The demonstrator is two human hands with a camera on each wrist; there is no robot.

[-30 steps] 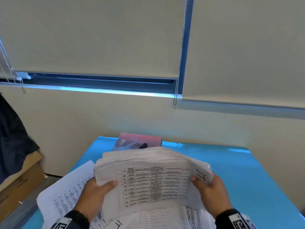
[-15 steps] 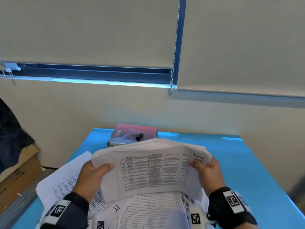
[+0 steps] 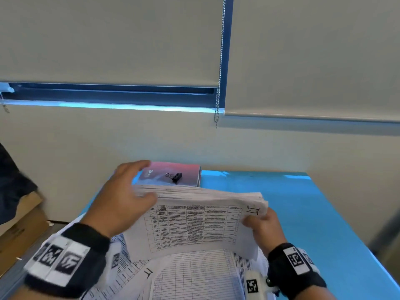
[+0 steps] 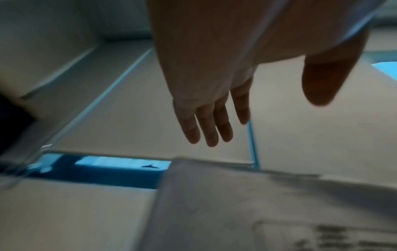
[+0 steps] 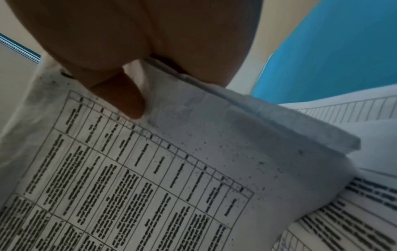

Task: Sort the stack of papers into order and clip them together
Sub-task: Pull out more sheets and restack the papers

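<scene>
Head view: right hand pinching paper stack at its 3 o'clock corner, left hand reaching spread-fingered, nearer, clip lying at 12 o'clock.

table text on paper stack too small to read. right hand fingers hidden behind the stack. loose sheets cut off at the bottom edge. left wrist view motion-blurred; book logo illegible.
</scene>
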